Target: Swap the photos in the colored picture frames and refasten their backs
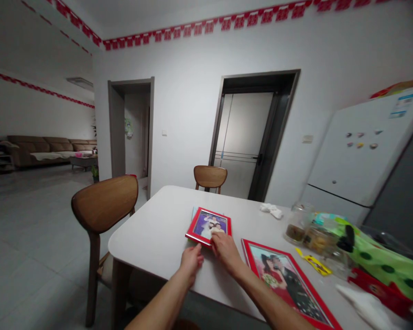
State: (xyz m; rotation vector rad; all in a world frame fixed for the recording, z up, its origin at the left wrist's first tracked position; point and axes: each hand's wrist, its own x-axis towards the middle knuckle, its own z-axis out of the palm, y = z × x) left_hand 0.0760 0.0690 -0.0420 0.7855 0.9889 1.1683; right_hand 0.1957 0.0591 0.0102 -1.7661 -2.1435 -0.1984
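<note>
A small red-framed photo (206, 223) is tilted up a little over the white table (151, 229), with something pale blue showing behind its upper left edge. My right hand (223, 247) has its fingers pinched at the frame's lower right part, over the picture. At the lower edge of the same frame is my left hand (192, 262), fingers curled, its fingertips near or touching the rim. A larger red-framed photo (285, 279) lies flat to the right, partly under my right forearm.
Glass jars (296, 227), a yellow packet (315, 263), a green bag (382, 256) and a crumpled white tissue (271, 211) are on the table's right side. Wooden chairs stand at the left (106, 204) and far side (210, 176). A refrigerator (358, 151) is at the right.
</note>
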